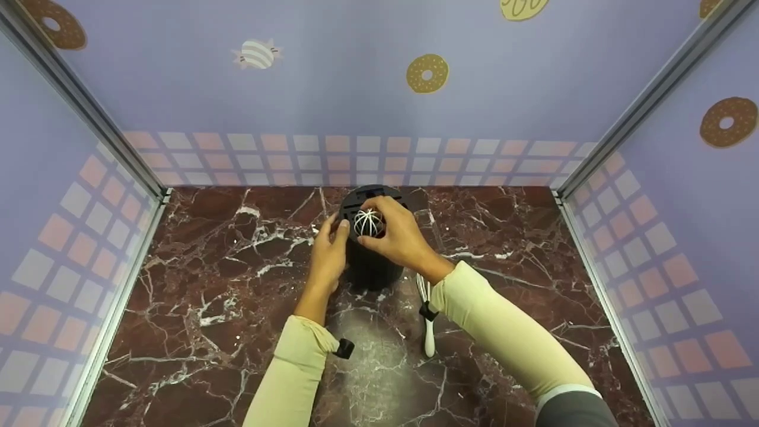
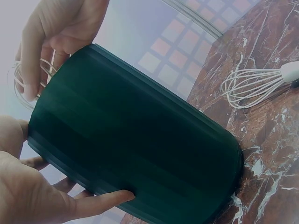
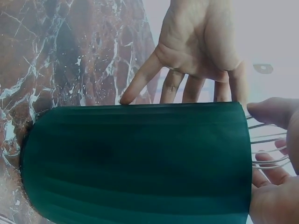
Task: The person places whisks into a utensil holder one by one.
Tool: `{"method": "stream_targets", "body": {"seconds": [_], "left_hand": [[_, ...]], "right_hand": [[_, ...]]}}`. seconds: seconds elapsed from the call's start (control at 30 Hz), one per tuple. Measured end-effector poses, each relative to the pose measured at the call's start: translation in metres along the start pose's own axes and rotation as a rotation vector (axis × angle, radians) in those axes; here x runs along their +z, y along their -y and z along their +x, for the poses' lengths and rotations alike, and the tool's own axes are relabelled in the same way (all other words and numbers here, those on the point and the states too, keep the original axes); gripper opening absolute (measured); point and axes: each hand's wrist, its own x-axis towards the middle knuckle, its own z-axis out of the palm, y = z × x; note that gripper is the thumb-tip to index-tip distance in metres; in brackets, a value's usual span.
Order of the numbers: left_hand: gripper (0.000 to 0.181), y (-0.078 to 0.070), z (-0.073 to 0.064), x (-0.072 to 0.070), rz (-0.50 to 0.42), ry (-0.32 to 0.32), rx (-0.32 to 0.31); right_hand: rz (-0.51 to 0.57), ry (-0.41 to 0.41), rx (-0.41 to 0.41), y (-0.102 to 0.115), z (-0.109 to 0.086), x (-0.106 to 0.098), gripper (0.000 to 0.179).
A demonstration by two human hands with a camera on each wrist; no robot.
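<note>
A dark round utensil holder point(image 1: 375, 264) with a slotted top stands upright on the table near the back wall. It looks black in the head view and dark green in the wrist views. My right hand point(image 1: 403, 234) pinches the wire head of a whisk point(image 1: 368, 223) at the holder's top; the whisk's lower part is hidden inside the holder. Against the holder's left side rests my left hand point(image 1: 329, 255), its fingers spread and fairly straight on the wall point(image 2: 131, 121), with the thumb near the rim.
A second whisk point(image 1: 429, 335) with a white handle lies on the table just right of the holder, partly under the right forearm. Patterned panels point(image 1: 356, 89) enclose the marbled red-brown table point(image 1: 237, 296) at the back and both sides.
</note>
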Motion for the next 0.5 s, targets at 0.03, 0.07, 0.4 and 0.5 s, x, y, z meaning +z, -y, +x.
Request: {"method": "stream_targets", "body": {"seconds": [0.03,0.07,0.4,0.5], "left_hand": [[0.054,0.0002,0.0002,0.0001,-0.004,0.0,0.0],[0.054,0.0002,0.0002,0.0002,-0.006,-0.001,-0.001],[0.055,-0.0002,0.0003,-0.0006,-0.015,0.003,0.003],[0.054,0.0,0.0001,-0.0003,-0.006,-0.003,0.001]], "right_hand": [[-0.006,0.001,-0.007,-0.0002,-0.0004,0.0004,0.052],[-0.01,-0.001,-0.012,-0.0002,-0.0007,0.0007,0.053],[-0.034,0.017,-0.02,-0.0012,-0.0028,-0.0015,0.069],[-0.021,0.034,-0.013,-0.0009,-0.0045,-0.0043,0.073]]}}
